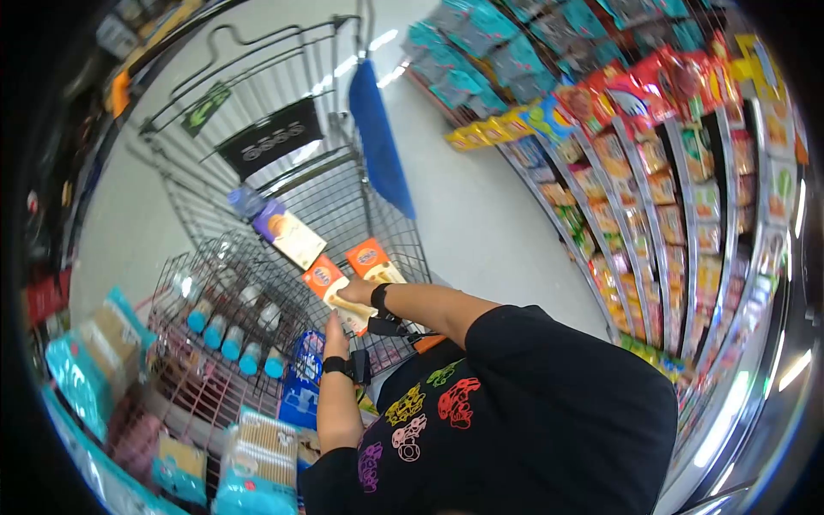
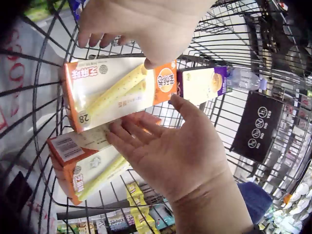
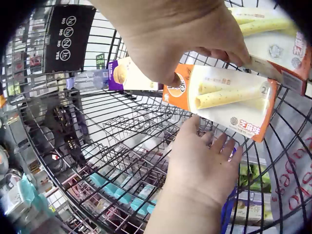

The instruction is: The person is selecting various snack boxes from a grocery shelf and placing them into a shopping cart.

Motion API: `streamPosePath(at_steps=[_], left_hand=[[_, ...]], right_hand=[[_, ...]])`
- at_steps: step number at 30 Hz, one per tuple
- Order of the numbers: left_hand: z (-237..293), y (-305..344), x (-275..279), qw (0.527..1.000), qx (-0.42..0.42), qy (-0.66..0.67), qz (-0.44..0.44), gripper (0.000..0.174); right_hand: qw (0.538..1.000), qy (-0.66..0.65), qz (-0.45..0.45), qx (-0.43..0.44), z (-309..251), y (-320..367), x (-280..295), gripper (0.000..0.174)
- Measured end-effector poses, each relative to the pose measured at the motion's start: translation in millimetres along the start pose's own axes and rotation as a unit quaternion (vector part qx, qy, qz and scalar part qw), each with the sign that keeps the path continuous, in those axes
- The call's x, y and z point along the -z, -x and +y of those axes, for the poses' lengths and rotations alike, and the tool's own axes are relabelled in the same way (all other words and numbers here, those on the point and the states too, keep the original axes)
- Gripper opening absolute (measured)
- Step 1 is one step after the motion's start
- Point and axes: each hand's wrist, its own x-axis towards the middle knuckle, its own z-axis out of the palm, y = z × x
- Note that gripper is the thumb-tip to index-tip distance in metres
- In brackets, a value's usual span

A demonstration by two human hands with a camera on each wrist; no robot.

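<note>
An orange-and-white box of sesame egg rolls (image 1: 335, 292) stands in the shopping cart between my hands. My right hand (image 1: 357, 292) is at one long side, its thumb at the orange end and its fingers extended between this box and a second egg roll box (image 2: 80, 165). On the other side, my left hand (image 3: 197, 163) has its thumb tip right at the edge and its fingers loosely spread beside the carton. Past the orange end lies a purple-and-cream box (image 1: 292, 233), with a clear plastic bottle (image 2: 243, 79) beyond it.
Wire walls of the cart (image 1: 318, 163) surround the goods. At left, a wire rack (image 1: 215, 343) holds teal-capped bottles and teal packs. Snack shelves (image 1: 652, 223) line the right side of the aisle. A blue panel (image 1: 378, 142) hangs by the cart's right side.
</note>
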Motion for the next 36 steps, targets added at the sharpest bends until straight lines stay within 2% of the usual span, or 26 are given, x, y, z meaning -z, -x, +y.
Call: streamPosePath(at_steps=[2,4,6,8,9,12,14,15,16,18,19,20,22,23,27,30,31,36], left_hand=[[-12,-7,-4,0.996,0.015,0.064,-0.061,0.056],[-25,-27,-8,0.987,0.046,0.125,-0.095,0.052],[-35,-31,-11,0.982,0.024,0.155,-0.105,0.046],[-35,-31,-14,0.977,0.008,0.177,-0.115,0.044],[-17,-2,-22,0.982,0.032,0.157,-0.097,0.042],[-4,5,-25,0.988,0.057,0.123,-0.080,0.041],[1,10,-23,0.997,0.008,0.047,-0.054,0.043],[5,20,-29,0.999,-0.009,0.038,-0.035,0.043],[10,31,-34,0.999,-0.026,0.028,-0.015,0.044],[29,94,-66,0.996,-0.044,0.064,0.036,0.045],[33,109,-77,0.990,-0.045,0.132,0.034,0.048],[33,116,-83,0.982,-0.055,0.183,-0.003,0.048],[37,136,-96,0.953,-0.078,0.280,-0.081,0.049],[38,145,-104,0.931,-0.082,0.342,-0.100,0.054],[42,207,-132,0.867,-0.114,0.453,-0.173,0.061],[31,255,-147,0.845,-0.156,0.478,-0.185,0.061],[25,270,-151,0.837,-0.169,0.491,-0.175,0.062],[-18,320,-170,0.816,-0.259,0.484,-0.182,0.061]], right_hand=[[0.991,-0.057,0.000,-0.123,-27,33,18,0.050],[0.990,-0.077,-0.027,-0.117,-12,24,7,0.057],[0.985,-0.127,-0.039,-0.114,-8,25,2,0.057],[0.987,-0.115,-0.020,-0.108,-10,32,9,0.058],[0.988,-0.110,-0.020,-0.109,-12,35,14,0.057],[0.989,-0.093,-0.018,-0.110,-19,45,31,0.057],[0.991,-0.080,-0.015,-0.108,-27,54,44,0.057],[0.995,-0.071,0.009,-0.073,-34,68,58,0.056],[0.990,-0.109,0.071,-0.051,-41,84,67,0.057],[0.964,-0.185,0.190,-0.004,-49,110,82,0.058],[0.974,-0.183,0.129,0.024,-50,112,94,0.056],[0.981,-0.099,0.157,0.063,-51,117,105,0.052],[0.965,0.070,0.211,0.139,-61,138,125,0.046],[0.935,0.094,0.280,0.198,-64,146,128,0.038],[0.928,0.075,0.251,0.265,-88,209,172,0.036],[0.865,0.093,0.329,0.366,-87,268,184,0.033],[0.825,0.084,0.374,0.415,-82,268,179,0.032],[0.756,0.064,0.411,0.506,-61,329,174,0.024]])
